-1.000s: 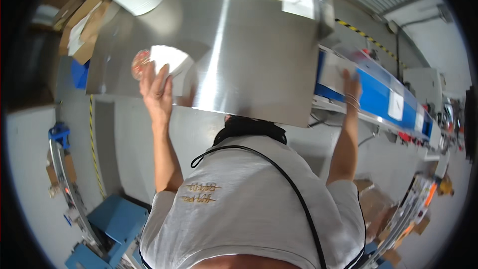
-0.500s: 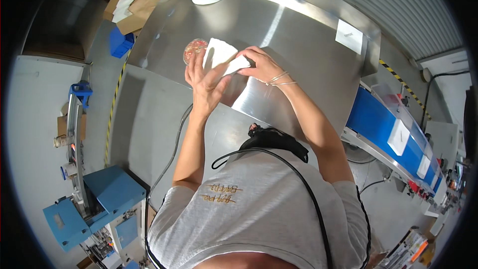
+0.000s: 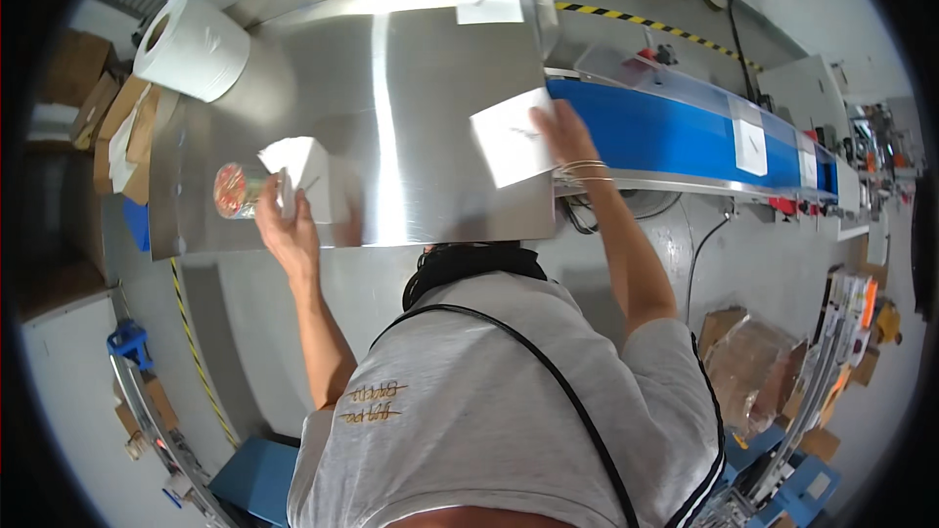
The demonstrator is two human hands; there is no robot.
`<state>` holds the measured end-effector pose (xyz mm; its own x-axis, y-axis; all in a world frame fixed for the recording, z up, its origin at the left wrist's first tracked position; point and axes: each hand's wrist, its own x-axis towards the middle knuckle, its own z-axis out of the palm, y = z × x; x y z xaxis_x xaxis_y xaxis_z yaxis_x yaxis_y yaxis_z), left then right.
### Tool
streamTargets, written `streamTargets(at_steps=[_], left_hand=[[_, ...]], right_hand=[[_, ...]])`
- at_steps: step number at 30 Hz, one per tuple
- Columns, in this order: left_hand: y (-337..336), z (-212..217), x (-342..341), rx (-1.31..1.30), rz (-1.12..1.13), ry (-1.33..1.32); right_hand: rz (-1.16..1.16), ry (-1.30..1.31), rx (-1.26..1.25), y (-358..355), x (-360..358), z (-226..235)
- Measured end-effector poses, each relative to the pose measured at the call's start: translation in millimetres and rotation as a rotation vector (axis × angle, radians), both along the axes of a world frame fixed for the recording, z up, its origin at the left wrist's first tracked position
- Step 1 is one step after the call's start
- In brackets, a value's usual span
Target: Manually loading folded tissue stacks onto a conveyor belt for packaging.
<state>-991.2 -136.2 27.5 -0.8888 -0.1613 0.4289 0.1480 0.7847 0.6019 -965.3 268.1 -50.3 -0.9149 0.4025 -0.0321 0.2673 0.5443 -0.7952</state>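
My left hand [image 3: 290, 220] is closed around the near edge of a small stack of flat white squares [image 3: 308, 176] on the steel table. Whether they are cards or thin packets, I cannot tell. Just left of that hand a clear round container [image 3: 232, 191] lies on its side, showing small red and pale pieces. At the table's right end, my right hand [image 3: 565, 134] grips one white square [image 3: 511, 140] by its right edge, thumb on its face. This square has a small dark mark and is held beside the start of the blue conveyor belt.
The steel table [image 3: 430, 68] carries a large white paper roll [image 3: 193, 47] and another white square [image 3: 488, 2] at the back. White squares [image 3: 750, 147] also lie on the blue conveyor belt [image 3: 646, 125]. Open cardboard boxes [image 3: 122, 137] stand beyond the left edge.
My right hand has drawn one white square off the stack and carried it right to the conveyor. My left hand has stayed with the stack by the container. The view has swung right.
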Motion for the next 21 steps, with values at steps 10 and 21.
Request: streamTargets(at_steps=[10, 21], left_hand=[[175.8, 13.3, 77.1, 0.101, -0.407, -0.082], [184.2, 0.9, 92.1, 0.043, -0.366, -0.051]], right_hand=[[-0.493, -0.171, 0.344, 265.2, 77.7, -17.1], [0.366, 0.240, 0.070, 70.7, 60.2, 61.4]])
